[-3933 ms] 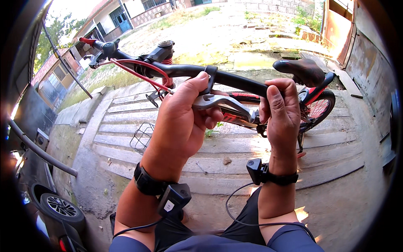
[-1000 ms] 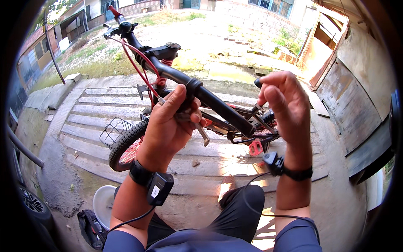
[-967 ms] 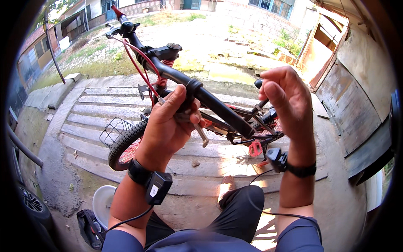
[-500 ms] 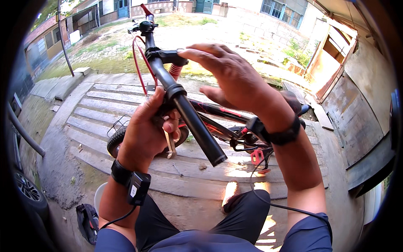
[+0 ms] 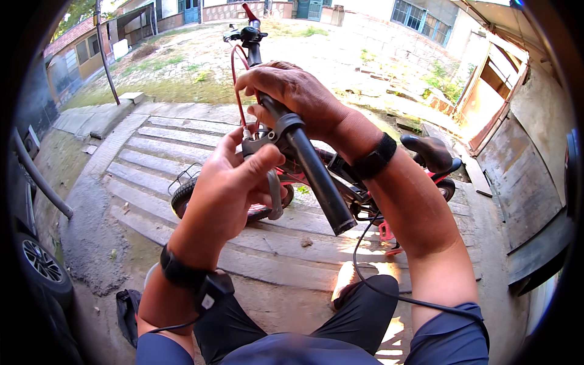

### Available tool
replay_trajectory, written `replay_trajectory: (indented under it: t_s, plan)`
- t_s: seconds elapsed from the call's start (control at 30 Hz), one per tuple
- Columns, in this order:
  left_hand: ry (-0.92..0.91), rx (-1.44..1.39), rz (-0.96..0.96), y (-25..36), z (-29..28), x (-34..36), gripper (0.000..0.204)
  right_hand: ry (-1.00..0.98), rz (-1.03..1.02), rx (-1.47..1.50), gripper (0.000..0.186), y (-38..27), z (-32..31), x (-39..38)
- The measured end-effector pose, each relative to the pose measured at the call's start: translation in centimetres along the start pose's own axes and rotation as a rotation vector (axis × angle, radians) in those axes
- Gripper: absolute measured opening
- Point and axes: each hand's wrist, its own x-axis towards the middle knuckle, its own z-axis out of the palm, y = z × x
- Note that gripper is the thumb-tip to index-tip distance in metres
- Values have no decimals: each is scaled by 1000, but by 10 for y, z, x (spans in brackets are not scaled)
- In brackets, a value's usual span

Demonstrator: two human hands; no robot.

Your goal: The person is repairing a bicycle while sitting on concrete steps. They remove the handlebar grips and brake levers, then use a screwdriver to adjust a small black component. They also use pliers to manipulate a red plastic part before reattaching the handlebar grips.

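Observation:
A black bicycle handlebar [image 5: 321,188] slants across the middle, its bare end toward me. My left hand [image 5: 222,194] is closed around a grey brake lever [image 5: 275,198], holding its clamp end beside the bar. A red brake cable [image 5: 236,85] curves down into that lever. My right hand [image 5: 298,97] reaches over the bar near the stem, fingers curled across it, with the fingertips close to the cable. A black collar [image 5: 289,123] sits on the bar just below the right hand. The stem is hidden behind this hand.
Under the bar stands the bicycle, with a front wheel [image 5: 182,198], a black saddle [image 5: 429,152] and a red pedal [image 5: 385,231]. A car wheel [image 5: 45,264] is at left, a dark bag [image 5: 128,313] lower left. A black cord [image 5: 389,295] hangs from my right wrist.
My right hand has moved left and down, from spread above the stem to curled over the handlebar. The left hand has turned and raised the brake lever into view. The view has shifted slightly.

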Motion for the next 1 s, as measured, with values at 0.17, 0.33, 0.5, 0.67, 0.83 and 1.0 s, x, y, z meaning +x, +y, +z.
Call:
replay_trajectory:
  t_s: [0.17, 0.33, 0.5, 0.67, 0.83, 1.0]
  plan:
    - [7, 212, 47, 2, 14, -14, 100, 47, -16, -67, 40, -1, 0, 3]
    - [5, 131, 94, -1, 5, -7, 96, 66, -41, -75, 40, 6, 6, 9]
    - [-88, 33, 146, -9, -5, -5, 96, 12, -87, -71, 33, 6, 4, 14]
    - [-103, -73, 227, -20, -2, -1, 97, -23, -107, -100, 31, 6, 1, 16]
    - [-61, -91, 228, -27, 3, -1, 96, -38, -17, -62, 30, 5, 1, 8]
    - [-61, -59, 226, -25, 3, 2, 96, -47, 16, -60, 30, 4, 2, 7]
